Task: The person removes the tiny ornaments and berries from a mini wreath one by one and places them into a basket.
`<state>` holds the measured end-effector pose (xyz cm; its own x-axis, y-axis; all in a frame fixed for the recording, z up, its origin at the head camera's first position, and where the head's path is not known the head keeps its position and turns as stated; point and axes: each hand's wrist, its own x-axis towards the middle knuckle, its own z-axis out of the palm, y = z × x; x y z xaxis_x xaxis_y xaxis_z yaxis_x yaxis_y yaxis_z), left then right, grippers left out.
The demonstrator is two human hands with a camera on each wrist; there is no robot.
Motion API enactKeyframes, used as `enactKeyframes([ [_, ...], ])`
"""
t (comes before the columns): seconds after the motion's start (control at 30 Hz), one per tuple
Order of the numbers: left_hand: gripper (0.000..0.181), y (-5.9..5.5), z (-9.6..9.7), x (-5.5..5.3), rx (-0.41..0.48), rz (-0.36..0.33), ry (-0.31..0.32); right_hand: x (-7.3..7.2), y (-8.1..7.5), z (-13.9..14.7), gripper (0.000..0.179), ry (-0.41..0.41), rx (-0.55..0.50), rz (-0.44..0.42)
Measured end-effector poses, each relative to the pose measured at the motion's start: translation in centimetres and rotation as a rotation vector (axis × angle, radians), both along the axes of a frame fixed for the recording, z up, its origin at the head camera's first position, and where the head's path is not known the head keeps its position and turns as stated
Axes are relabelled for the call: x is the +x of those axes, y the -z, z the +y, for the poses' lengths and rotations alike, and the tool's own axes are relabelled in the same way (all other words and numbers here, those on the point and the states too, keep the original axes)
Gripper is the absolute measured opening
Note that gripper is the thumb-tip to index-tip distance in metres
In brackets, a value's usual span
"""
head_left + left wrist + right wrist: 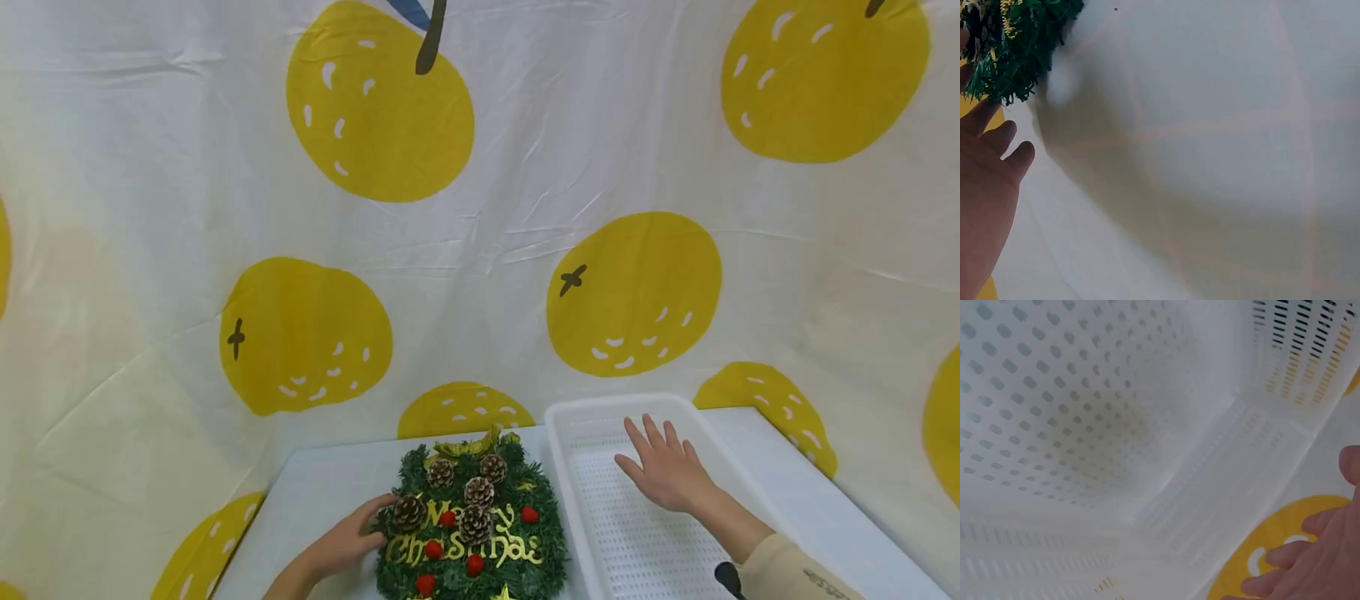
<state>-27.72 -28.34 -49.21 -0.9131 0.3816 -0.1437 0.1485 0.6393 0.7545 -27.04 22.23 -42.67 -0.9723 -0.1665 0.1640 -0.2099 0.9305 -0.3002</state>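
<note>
A green tinsel Christmas decoration (pixel 551 533) lies on the white table, bearing brown pine cones (pixel 475 525), red berries (pixel 530 514) and gold "Merry Christmas" lettering. At its left edge is my left hand (pixel 337 542), index fingertip by the leftmost pine cone and thumb lower down by the greenery. The left wrist view has the other fingers (pixel 1021 159) loosely extended, close to the green fringe (pixel 1016 69). My right hand (pixel 663 471), fingers spread and holding nothing, hovers over a white perforated plastic basket (pixel 573 508). The right wrist view looks into that basket (pixel 1210 481).
The basket stands immediately right of the decoration. Table surface (pixel 330 475) shows on the left and a strip of it right of the basket. Behind hangs a white cloth (pixel 510 333) printed with yellow fruit. A dark band (pixel 727 577) sits at my right sleeve.
</note>
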Motion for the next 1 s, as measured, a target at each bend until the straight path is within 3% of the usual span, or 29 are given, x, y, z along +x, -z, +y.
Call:
enactKeyframes([
  [0.13,0.066,0.7,0.0,0.1,-0.001,-0.031,-0.021,0.4,-0.3,-0.2,0.072,-0.028,-0.018,0.019],
  [0.3,0.070,1.4,-0.2,0.2,-0.010,-0.012,-0.038,1.4,-0.7,-1.0,0.071,-0.098,-0.095,0.024],
  [0.63,0.072,2.3,-0.4,0.3,-0.013,0.028,-0.083,4.5,-4.1,-4.4,0.069,-0.214,-0.192,0.008],
  [0.8,0.070,2.4,-0.2,-0.1,-0.024,0.057,-0.056,6.1,-5.2,-6.3,0.070,-0.260,-0.235,-0.025],
  [1.0,0.069,2.1,-0.1,-0.6,-0.033,0.102,-0.005,7.8,-5.5,-8.8,0.072,-0.319,-0.317,-0.101],
])
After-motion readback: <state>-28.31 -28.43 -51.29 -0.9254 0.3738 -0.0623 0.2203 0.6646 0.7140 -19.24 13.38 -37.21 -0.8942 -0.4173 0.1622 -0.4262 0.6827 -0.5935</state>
